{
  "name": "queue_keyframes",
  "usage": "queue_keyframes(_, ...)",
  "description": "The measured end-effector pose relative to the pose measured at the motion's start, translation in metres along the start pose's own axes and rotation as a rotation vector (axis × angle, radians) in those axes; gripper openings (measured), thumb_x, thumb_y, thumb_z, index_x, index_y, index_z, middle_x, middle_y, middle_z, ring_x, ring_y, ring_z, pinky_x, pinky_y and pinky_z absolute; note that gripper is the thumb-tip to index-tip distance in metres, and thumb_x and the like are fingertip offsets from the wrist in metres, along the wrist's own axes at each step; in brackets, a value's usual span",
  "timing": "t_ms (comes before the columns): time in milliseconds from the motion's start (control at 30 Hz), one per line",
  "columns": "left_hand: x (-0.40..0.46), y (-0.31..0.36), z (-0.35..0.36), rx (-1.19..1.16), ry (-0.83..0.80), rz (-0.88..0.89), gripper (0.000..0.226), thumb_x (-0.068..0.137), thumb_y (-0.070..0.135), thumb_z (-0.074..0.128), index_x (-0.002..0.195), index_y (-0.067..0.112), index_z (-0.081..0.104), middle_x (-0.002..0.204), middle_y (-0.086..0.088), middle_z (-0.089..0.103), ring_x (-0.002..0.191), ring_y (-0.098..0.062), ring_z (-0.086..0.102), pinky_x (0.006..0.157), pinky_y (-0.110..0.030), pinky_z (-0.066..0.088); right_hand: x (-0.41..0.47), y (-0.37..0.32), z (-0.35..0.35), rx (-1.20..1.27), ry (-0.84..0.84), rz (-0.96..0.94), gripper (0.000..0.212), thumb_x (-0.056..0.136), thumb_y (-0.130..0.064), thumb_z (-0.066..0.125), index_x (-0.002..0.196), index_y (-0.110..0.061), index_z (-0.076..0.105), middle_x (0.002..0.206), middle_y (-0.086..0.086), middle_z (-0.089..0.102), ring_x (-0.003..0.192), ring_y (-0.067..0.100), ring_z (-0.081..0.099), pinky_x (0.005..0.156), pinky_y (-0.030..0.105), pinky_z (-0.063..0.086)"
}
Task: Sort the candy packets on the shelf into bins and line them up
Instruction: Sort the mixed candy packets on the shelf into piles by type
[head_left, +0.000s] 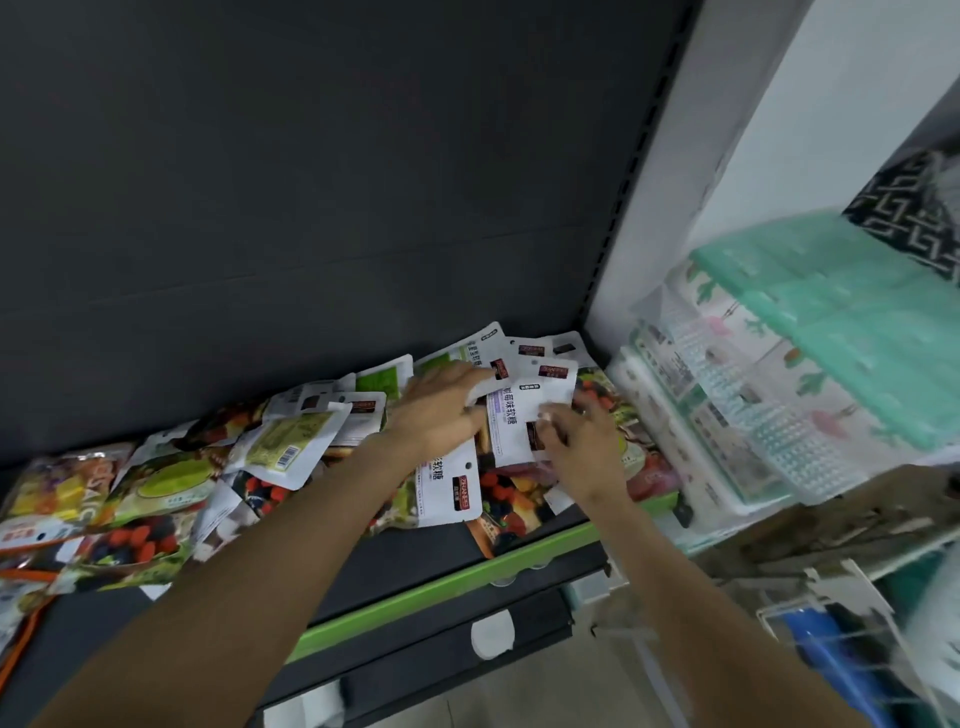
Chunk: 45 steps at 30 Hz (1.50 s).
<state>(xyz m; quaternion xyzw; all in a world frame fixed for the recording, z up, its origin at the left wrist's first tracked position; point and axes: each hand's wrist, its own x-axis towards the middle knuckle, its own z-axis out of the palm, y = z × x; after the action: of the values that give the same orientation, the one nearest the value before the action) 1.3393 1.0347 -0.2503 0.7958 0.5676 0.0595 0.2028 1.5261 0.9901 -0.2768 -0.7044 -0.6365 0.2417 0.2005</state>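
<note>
Several candy packets (171, 483) lie in a loose heap along the dark shelf (415, 551) with its green front strip. Most show fruit pictures or white backs with dark labels. My left hand (441, 410) rests on the heap at the right end, fingers spread over a white packet. My right hand (582, 436) pinches the lower edge of a white packet with purple print (519, 415), which lies on top of the pile. No bins show on this shelf.
The shelf's dark back panel (311, 182) rises behind the heap. To the right, a white upright (675, 182) separates a neighbouring shelf stacked with green and patterned packaged goods (810, 332). A wire rack (841, 639) with a blue object sits lower right.
</note>
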Motion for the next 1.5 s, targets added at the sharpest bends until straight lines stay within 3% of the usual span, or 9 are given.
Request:
queue_keyframes(67, 0.006, 0.015, 0.01, 0.099, -0.071, 0.086, 0.055, 0.099, 0.036, 0.035, 0.15, 0.034, 0.015, 0.16, 0.006, 0.006, 0.146, -0.018, 0.009, 0.118, -0.044, 0.014, 0.003, 0.006, 0.002, -0.152, -0.12, 0.161, 0.06, 0.099, -0.043, 0.037, 0.151, -0.022, 0.016, 0.157, 0.016, 0.011, 0.144, 0.036, 0.008, 0.117, 0.046, 0.013)
queue_keyframes(133, 0.01, 0.02, 0.019, 0.283, -0.178, 0.087, 0.056, 0.1, 0.048, 0.026, 0.151, 0.036, 0.005, 0.16, 0.009, -0.007, 0.147, -0.02, -0.001, 0.118, -0.047, 0.007, -0.001, 0.001, 0.009, -0.205, -0.17, 0.154, 0.065, 0.1, -0.04, 0.03, 0.152, -0.02, -0.004, 0.152, 0.018, 0.029, 0.142, 0.037, 0.02, 0.117, 0.044, 0.013)
queue_keyframes(233, 0.006, 0.005, 0.016, 0.44, -0.238, 0.014, 0.06, 0.097, 0.06, 0.021, 0.149, 0.042, -0.001, 0.159, 0.012, -0.008, 0.147, -0.02, -0.004, 0.116, -0.051, 0.001, -0.008, -0.003, 0.013, -0.188, -0.133, -0.005, 0.064, 0.099, -0.036, 0.037, 0.152, -0.022, 0.005, 0.126, 0.011, 0.059, 0.126, 0.032, 0.047, 0.11, 0.045, 0.033)
queue_keyframes(467, -0.021, -0.016, 0.007, 0.597, -0.228, -0.038, 0.056, 0.097, 0.054, 0.03, 0.148, 0.038, 0.015, 0.159, 0.004, 0.012, 0.147, -0.023, 0.005, 0.114, -0.056, 0.001, -0.009, 0.039, -0.001, -0.234, -0.268, 0.011, 0.06, 0.1, -0.04, 0.034, 0.146, -0.049, -0.003, 0.16, 0.002, -0.001, 0.147, 0.029, -0.003, 0.118, 0.048, 0.008)
queue_keyframes(600, -0.004, 0.021, 0.007, 0.281, 0.032, 0.119, 0.045, 0.099, 0.034, 0.039, 0.142, 0.025, 0.033, 0.153, 0.002, 0.029, 0.142, -0.017, 0.022, 0.116, -0.046, 0.02, -0.011, 0.03, 0.006, -0.083, -0.235, -0.019, 0.066, 0.099, -0.026, 0.041, 0.15, -0.037, 0.0, 0.159, 0.0, 0.01, 0.147, 0.021, 0.006, 0.117, 0.043, 0.009)
queue_keyframes(767, 0.024, 0.043, 0.025, 0.334, -0.215, 0.119, 0.061, 0.095, 0.059, 0.03, 0.15, 0.038, 0.013, 0.16, 0.008, 0.003, 0.147, -0.021, 0.007, 0.116, -0.047, 0.014, -0.026, 0.025, 0.008, 0.16, -0.245, -0.087, 0.06, 0.094, -0.003, 0.048, 0.147, -0.024, 0.03, 0.147, 0.005, 0.041, 0.134, 0.023, 0.04, 0.112, 0.033, 0.03)
queue_keyframes(967, 0.026, 0.022, 0.018, 0.208, -0.13, 0.07, 0.073, 0.083, 0.039, 0.059, 0.146, 0.027, 0.025, 0.15, -0.003, 0.034, 0.131, -0.028, 0.039, 0.104, -0.044, 0.038, -0.015, 0.048, -0.005, 0.029, -0.168, 0.017, 0.056, 0.091, -0.019, 0.058, 0.143, -0.012, 0.037, 0.148, 0.01, 0.034, 0.137, 0.026, 0.031, 0.113, 0.034, 0.027)
queue_keyframes(1200, 0.007, -0.012, 0.007, -0.231, -0.038, 0.113, 0.073, 0.093, 0.014, 0.055, 0.151, 0.03, 0.014, 0.158, 0.001, 0.016, 0.145, -0.018, 0.016, 0.118, -0.033, 0.017, -0.012, 0.014, 0.012, 0.559, -0.196, 0.104, 0.063, 0.092, 0.001, 0.052, 0.147, -0.017, 0.029, 0.14, -0.004, 0.041, 0.127, 0.011, 0.041, 0.11, 0.029, 0.033)
queue_keyframes(1500, -0.006, 0.021, 0.027, 0.358, -0.226, 0.139, 0.09, 0.085, 0.062, 0.051, 0.151, 0.034, -0.004, 0.16, -0.005, -0.003, 0.145, -0.036, 0.003, 0.113, -0.054, 0.02, -0.011, -0.007, 0.001, 0.716, -0.153, 0.109, 0.048, 0.09, 0.018, 0.037, 0.13, -0.006, 0.044, 0.124, 0.011, 0.056, 0.103, 0.014, 0.059, 0.086, 0.02, 0.048)
